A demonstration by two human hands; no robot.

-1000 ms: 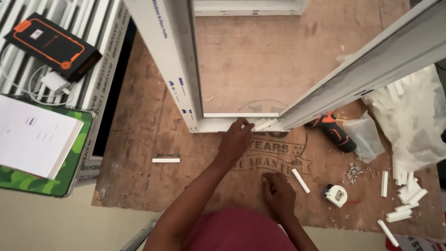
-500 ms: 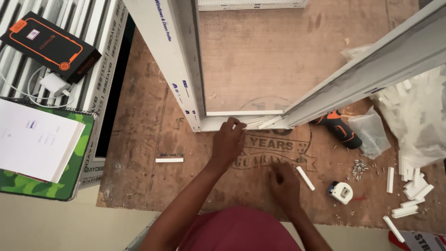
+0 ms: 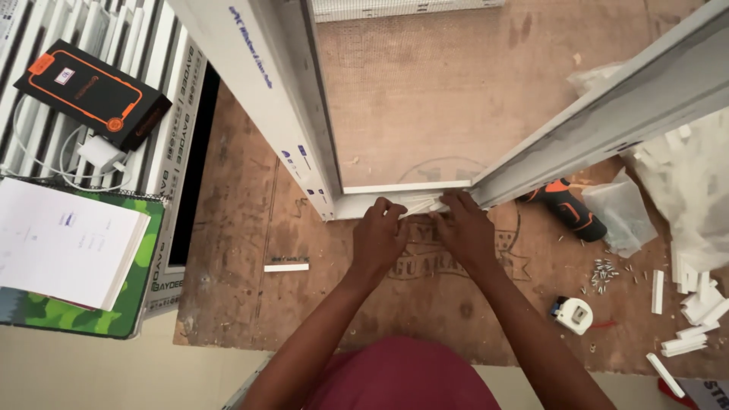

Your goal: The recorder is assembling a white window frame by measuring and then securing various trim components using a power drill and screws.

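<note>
Both hands meet at the frame corner; the left hand and right hand have fingers curled, pinching a thin white strip lying crosswise between them.

Two hands, the left hand and right hand, are working at one white frame. One cordless driver, one tape measure, one notepad and one black box are lying around.
</note>
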